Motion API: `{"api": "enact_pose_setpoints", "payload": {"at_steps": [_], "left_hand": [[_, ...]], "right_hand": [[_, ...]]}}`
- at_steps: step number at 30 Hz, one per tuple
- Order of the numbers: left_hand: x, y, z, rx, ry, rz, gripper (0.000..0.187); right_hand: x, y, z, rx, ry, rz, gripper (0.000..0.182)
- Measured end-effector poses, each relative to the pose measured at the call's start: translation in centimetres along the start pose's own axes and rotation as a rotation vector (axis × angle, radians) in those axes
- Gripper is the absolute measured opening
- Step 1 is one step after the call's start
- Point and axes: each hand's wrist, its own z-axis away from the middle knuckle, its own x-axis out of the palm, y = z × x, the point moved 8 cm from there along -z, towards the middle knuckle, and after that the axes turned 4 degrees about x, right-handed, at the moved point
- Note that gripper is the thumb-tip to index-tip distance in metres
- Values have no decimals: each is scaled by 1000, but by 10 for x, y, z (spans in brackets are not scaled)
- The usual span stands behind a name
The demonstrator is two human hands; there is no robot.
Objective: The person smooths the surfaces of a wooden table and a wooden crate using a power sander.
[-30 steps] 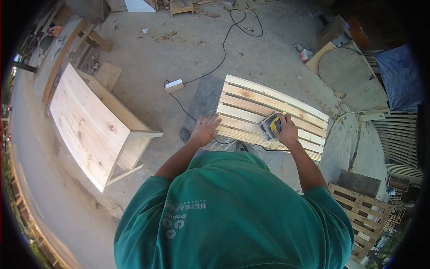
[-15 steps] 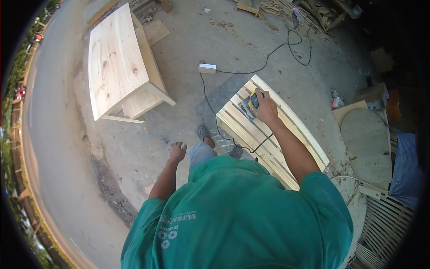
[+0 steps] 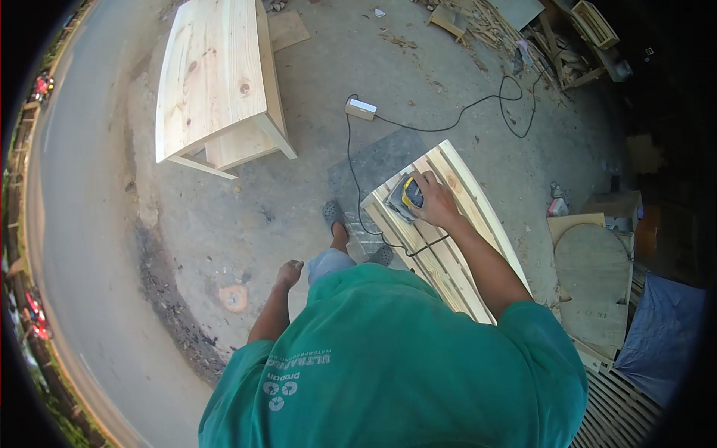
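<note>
My right hand (image 3: 436,201) grips a yellow and black electric sander (image 3: 410,193) from above. The sander's pad rests on the pale slats of a wooden slatted piece (image 3: 472,193), close to its far end. A cord runs from the tool across the slats. My left hand (image 3: 289,273) hangs beside my left thigh, its fingers loosely curled and nothing visible in them. It touches neither the wood nor the sander.
A pale wooden table (image 3: 216,75) with a lower shelf stands at upper left. The black cord (image 3: 467,109) passes a white power strip (image 3: 361,109) on the concrete. Scrap wood (image 3: 493,30) lies at the back; boards (image 3: 594,276) and a blue tarp (image 3: 661,328) are at right.
My right hand has slid the sander leftward across the slats. My left hand is drawn in nearer my thigh, with its fingers more curled. The whole view has shifted a little.
</note>
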Motion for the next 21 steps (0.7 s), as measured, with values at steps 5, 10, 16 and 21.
{"api": "enact_pose_setpoints", "payload": {"at_steps": [5, 10, 16, 21], "left_hand": [[-29, 79, -20, 136, 86, 47, 50], [-38, 99, -24, 164, 117, 74, 49], [-29, 50, -23, 90, 79, 46, 51], [-24, 14, -12, 25, 64, 48, 51]], "right_hand": [[-3, -1, -3, -27, -32, -33, 85], [6, -16, -20, 21, -7, -60, 87], [0, -9, -48, 91, 45, -148, 89], [-1, 7, -44, 174, 29, -195, 88]]}}
